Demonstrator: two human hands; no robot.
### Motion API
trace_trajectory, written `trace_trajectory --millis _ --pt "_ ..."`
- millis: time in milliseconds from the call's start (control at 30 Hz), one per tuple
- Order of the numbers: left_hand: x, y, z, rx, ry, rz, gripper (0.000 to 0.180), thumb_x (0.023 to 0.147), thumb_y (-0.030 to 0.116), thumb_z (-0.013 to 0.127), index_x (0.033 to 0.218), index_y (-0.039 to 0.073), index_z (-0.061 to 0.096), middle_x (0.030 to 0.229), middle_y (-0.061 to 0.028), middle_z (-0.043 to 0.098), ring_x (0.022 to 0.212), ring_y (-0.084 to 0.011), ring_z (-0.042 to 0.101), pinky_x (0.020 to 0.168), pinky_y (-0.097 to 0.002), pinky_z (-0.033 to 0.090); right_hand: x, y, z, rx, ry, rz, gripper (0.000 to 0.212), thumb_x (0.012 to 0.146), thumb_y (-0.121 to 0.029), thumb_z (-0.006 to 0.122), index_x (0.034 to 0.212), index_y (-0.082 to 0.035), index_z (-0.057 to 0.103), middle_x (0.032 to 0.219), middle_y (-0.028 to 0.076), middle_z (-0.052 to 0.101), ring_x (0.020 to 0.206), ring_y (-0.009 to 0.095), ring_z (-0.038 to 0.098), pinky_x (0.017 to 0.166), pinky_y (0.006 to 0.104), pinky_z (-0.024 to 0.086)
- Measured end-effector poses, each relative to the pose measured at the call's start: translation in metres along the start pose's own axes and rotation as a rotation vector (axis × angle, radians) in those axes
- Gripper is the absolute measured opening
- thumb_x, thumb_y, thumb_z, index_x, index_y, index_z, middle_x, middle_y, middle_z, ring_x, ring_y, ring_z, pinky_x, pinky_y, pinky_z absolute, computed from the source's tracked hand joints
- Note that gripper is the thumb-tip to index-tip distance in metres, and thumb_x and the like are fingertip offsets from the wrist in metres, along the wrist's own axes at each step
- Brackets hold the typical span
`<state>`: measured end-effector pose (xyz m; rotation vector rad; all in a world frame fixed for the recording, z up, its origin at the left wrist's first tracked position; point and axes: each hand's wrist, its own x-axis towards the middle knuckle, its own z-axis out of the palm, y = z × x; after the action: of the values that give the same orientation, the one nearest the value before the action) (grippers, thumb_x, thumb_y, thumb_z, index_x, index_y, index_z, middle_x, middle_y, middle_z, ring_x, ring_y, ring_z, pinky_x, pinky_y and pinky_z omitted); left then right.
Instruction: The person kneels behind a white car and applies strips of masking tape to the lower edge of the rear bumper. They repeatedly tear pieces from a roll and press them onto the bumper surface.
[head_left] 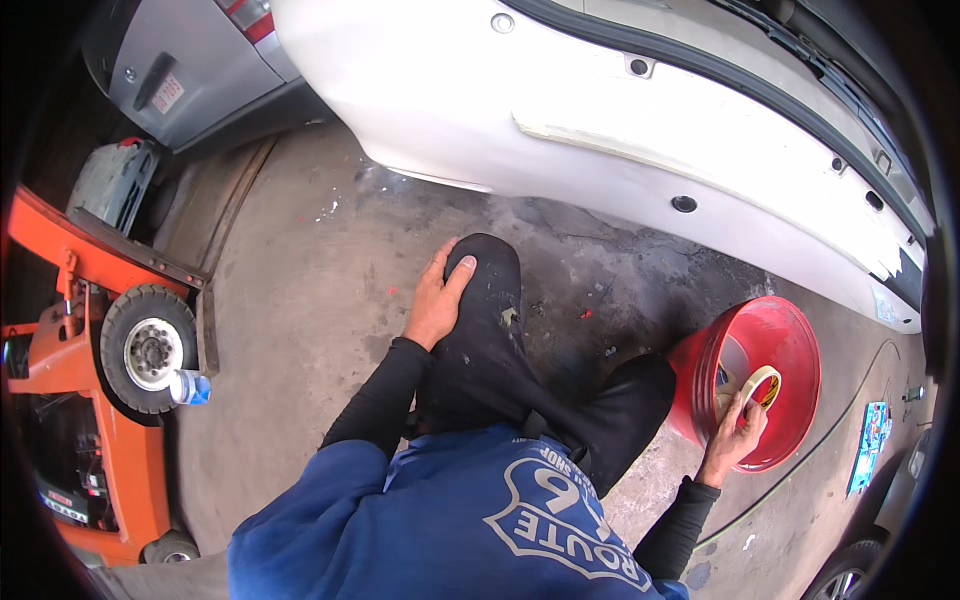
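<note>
My left hand (437, 295) rests on my raised knee in dark trousers, its thumb apart from the fingers, holding nothing. At the right, my right hand (736, 432) grips a roll of masking tape (761, 382) by its lower edge. The cream-coloured roll is over the mouth of a red bucket (686, 385). Inside the bucket are pale and yellowish things that the hand and roll partly hide. Across the top stretches a white car bumper (590, 170), with a long uneven patch along its upper part.
An orange forklift (140, 470) with a black tyre stands at the left, beside a clear and blue container (189, 387). A silver car door (190, 70) is at the upper left. On the right, a thin hose (800, 463) crosses the concrete floor near a blue flat item (870, 447).
</note>
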<state>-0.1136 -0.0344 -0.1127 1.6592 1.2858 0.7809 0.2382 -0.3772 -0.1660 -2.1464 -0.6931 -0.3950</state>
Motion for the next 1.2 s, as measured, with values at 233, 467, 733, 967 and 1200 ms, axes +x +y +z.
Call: trace_trajectory --millis 233,467,733,967,1200 --pt "-0.029 0.051 0.062 -0.463 -0.024 0.347 0.075 0.108 0.032 0.054 0.163 -0.003 0.016 0.168 -0.0235 0.024 0.156 -0.0317 0.027 0.125 -0.0384 0.023 0.004 -0.007 0.005 -0.030 -0.006 -0.017 0.014 0.096 -0.011 0.073 0.094 0.001 0.065 0.086 0.008 0.060 0.084 0.023 0.056 0.080 0.0378 0.048" --pt "0.080 0.103 0.111 -1.642 0.231 -0.241 0.087 0.107 0.064 0.028 0.164 0.001 0.009 0.173 -0.0166 0.010 0.159 -0.0311 0.012 0.129 -0.0458 0.012 0.003 -0.006 0.005 -0.009 -0.022 0.037 0.015 0.095 -0.011 0.073 0.093 0.001 0.065 0.088 0.010 0.059 0.085 0.025 0.056 0.079 0.0394 0.048" --pt "0.109 0.124 0.168 -1.752 0.325 -0.263 0.087 0.105 0.069 0.005 0.165 0.007 0.018 0.173 -0.0094 0.014 0.158 -0.0293 0.018 0.129 -0.0444 0.012 0.007 -0.005 0.010 -0.126 -0.070 0.044 0.016 0.096 -0.014 0.072 0.092 0.000 0.066 0.088 0.012 0.062 0.087 0.030 0.058 0.081 0.0439 0.048" --pt "0.109 0.096 0.183 -1.943 0.062 -0.034 0.093 0.101 0.077 0.007 0.166 0.012 0.015 0.174 -0.0066 0.012 0.159 -0.0266 0.013 0.129 -0.0436 0.008 0.003 -0.002 0.009 -0.116 -0.120 0.013 0.016 0.095 -0.014 0.072 0.091 0.000 0.065 0.088 0.012 0.062 0.086 0.030 0.057 0.081 0.0435 0.048" --pt "0.088 0.106 0.200 -1.914 -0.211 -0.358 0.088 0.103 0.072 0.018 0.166 0.011 0.017 0.174 -0.0080 0.012 0.160 -0.0265 0.010 0.129 -0.0457 0.007 0.005 -0.004 0.011 -0.133 -0.109 -0.053 0.019 0.096 -0.017 0.073 0.093 0.000 0.066 0.087 0.011 0.061 0.087 0.029 0.058 0.081 0.0436 0.047"
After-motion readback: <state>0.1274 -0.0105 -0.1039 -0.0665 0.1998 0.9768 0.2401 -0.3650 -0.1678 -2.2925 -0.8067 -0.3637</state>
